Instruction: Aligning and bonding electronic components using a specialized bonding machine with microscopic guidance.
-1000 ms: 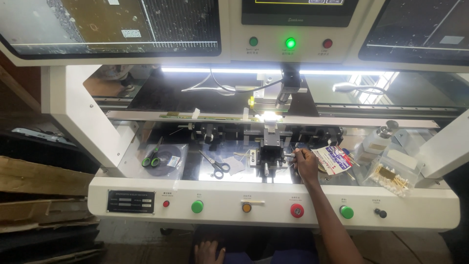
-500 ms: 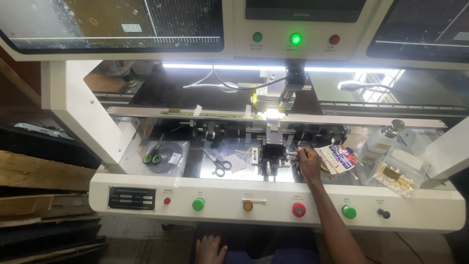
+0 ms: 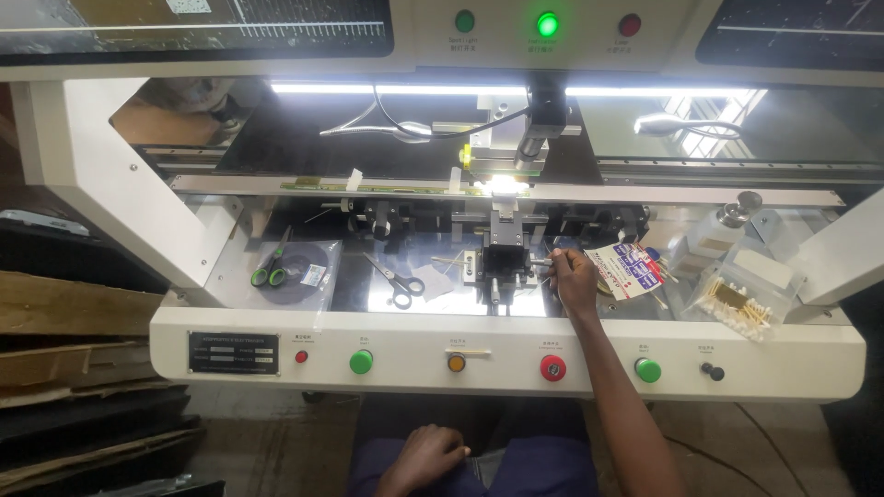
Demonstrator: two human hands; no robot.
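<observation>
Small metal knob [image 3: 541,262] on the right side of the black clamp fixture [image 3: 502,262], at the middle of the machine counter [image 3: 442,304], is pinched by the right hand [image 3: 575,281], fingers closed around it, probably to adjust the fixture. Left hand [image 3: 424,457] rests loosely curled on the lap, holding nothing. Black-handled scissors [image 3: 401,285] lie just left of the fixture
</observation>
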